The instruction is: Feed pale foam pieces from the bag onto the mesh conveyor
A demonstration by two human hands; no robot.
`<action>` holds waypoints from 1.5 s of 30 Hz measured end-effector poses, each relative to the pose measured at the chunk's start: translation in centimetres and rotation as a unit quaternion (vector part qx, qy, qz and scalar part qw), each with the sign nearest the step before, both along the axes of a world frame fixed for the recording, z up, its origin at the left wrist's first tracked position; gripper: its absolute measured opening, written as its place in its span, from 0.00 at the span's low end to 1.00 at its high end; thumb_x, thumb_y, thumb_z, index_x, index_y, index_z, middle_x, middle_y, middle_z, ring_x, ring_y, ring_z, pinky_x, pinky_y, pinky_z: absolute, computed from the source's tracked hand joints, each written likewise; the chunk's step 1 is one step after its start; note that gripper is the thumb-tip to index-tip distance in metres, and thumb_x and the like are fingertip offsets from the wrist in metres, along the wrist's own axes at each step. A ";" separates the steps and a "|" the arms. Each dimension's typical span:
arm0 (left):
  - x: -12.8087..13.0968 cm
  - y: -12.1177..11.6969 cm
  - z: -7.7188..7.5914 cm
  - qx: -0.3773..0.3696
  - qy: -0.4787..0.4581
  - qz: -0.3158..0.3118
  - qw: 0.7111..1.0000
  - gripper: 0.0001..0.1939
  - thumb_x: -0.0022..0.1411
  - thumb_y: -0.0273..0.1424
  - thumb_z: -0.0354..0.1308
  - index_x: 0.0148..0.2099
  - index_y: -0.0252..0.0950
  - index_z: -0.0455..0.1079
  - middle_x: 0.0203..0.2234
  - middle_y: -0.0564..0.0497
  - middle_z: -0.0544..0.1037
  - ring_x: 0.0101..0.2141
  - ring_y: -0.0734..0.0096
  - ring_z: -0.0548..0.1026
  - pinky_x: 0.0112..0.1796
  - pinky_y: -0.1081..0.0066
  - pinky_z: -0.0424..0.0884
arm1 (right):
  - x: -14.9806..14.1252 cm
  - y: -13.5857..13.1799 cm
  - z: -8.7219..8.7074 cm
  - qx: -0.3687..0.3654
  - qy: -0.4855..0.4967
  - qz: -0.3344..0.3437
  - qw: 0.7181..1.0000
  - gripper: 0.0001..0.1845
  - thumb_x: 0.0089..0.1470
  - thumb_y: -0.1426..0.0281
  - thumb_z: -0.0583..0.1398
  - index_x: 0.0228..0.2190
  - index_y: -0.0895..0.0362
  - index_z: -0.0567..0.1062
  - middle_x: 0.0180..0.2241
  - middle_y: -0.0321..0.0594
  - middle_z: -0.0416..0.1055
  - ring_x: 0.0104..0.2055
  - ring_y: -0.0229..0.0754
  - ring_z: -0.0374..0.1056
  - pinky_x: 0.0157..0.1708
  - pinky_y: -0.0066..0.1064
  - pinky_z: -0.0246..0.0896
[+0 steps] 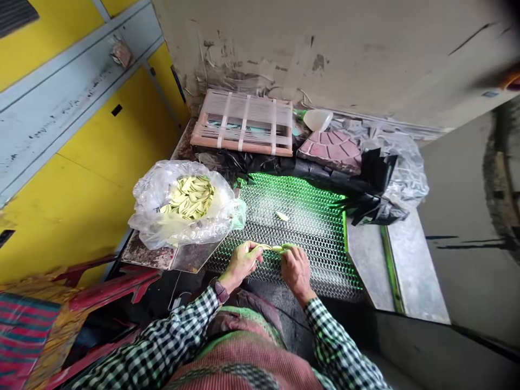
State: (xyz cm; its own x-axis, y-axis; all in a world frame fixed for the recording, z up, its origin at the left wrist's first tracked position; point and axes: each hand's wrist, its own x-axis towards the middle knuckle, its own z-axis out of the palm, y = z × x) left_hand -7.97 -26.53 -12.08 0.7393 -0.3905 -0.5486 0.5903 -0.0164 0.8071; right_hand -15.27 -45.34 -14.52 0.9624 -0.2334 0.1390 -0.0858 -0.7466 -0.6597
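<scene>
My left hand (242, 261) and my right hand (296, 267) meet over the near edge of a wire mesh surface (300, 227) lit green from below. Both hands are closed, pinching the two ends of one thin pale yellow-green strip (273, 248) that spans between them. A single loose strip (281, 216) lies on the mesh farther back. To the left, a clear plastic bag (162, 216) holds several similar pale strips (190, 196).
Behind the mesh lie black plastic sheeting (365, 179), a wooden frame wound with white bands (244, 122), a reddish segmented disc (331, 149), a white bowl (317, 119) and crumpled clear plastic (406, 168). A metal plate (402, 271) flanks the right; a yellow wall (93, 179) stands left.
</scene>
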 end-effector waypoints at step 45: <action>1.6 -2.8 0.9 -0.322 0.200 0.231 0.896 0.13 0.64 0.21 0.59 0.50 0.35 0.72 0.50 0.41 0.81 0.50 0.63 0.79 0.54 0.63 0.71 | 2.4 5.6 2.8 0.271 0.059 -0.126 0.952 0.17 0.62 0.54 0.60 0.38 0.55 0.76 0.36 0.42 0.76 0.37 0.45 0.71 0.38 0.37 0.67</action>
